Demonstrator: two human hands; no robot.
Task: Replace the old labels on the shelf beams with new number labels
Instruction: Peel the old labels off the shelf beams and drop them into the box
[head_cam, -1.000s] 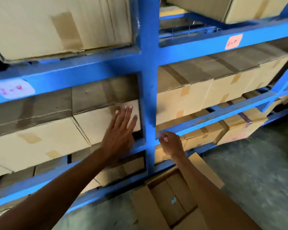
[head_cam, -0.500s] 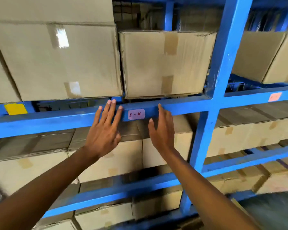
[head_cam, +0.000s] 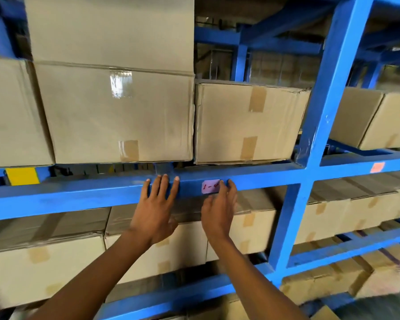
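Left hand [head_cam: 156, 211] flat on beam [head_cam: 67, 197] — right hand [head_cam: 218, 210] fingertips picking at pink label [head_cam: 208, 187].

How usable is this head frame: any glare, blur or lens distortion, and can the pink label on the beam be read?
Head view: glare patch on the tape of the big carton; edges smear with motion blur, worst lower right; wide-angle bending of the blue upright. The pink label is soft, its right end covered by the right hand, so only "1 -" reads. The left hand is fairly sharp.
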